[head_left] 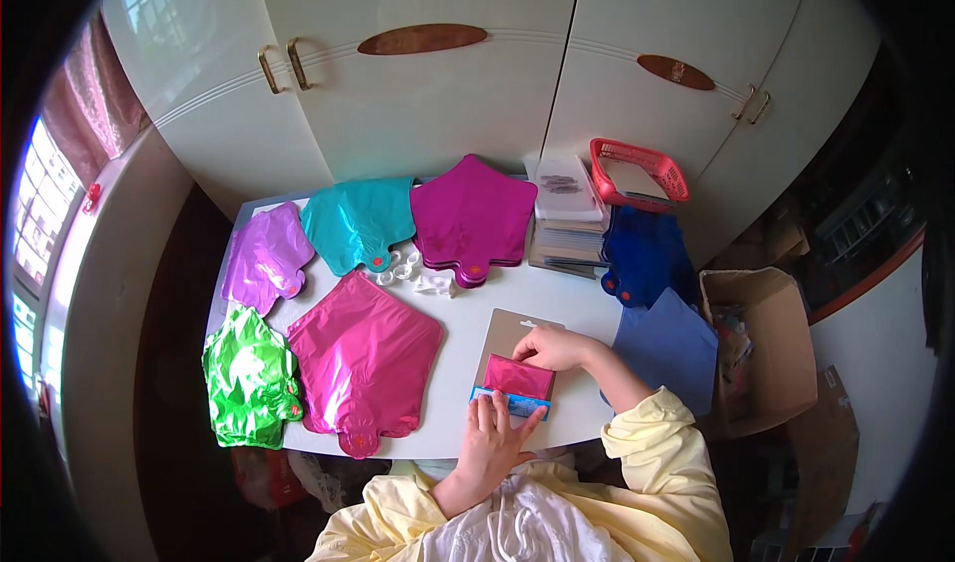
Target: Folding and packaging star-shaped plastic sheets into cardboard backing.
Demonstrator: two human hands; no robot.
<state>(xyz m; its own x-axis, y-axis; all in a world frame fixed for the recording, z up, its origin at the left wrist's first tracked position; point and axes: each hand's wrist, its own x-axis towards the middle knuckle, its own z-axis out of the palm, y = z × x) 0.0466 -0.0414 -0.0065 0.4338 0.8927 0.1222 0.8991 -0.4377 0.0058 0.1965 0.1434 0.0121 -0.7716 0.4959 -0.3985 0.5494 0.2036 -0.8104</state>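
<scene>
A folded pink foil balloon [520, 376] lies near the table's front edge, with a blue printed strip [512, 402] along its near side. Under it is a grey-brown backing card [505, 332] with a hanger slot. My left hand [487, 443] rests from the near side with its fingers stretched over the blue strip, thumb apart. From the right, my right hand [553, 347] has its fingers curled down at the far edge of the folded balloon; the fingertips are partly hidden. Beside them on the left lies a flat pink star-shaped foil balloon [365, 358].
Flat foil balloons in green [247, 378], lilac [264, 256], teal [356, 222], magenta [472, 209] and dark blue [647, 249] ring the table. White plastic rings [400, 269], a stack of cards [572, 234], a red basket [637, 148], a blue sheet [668, 348] and a cardboard box [776, 363] are around.
</scene>
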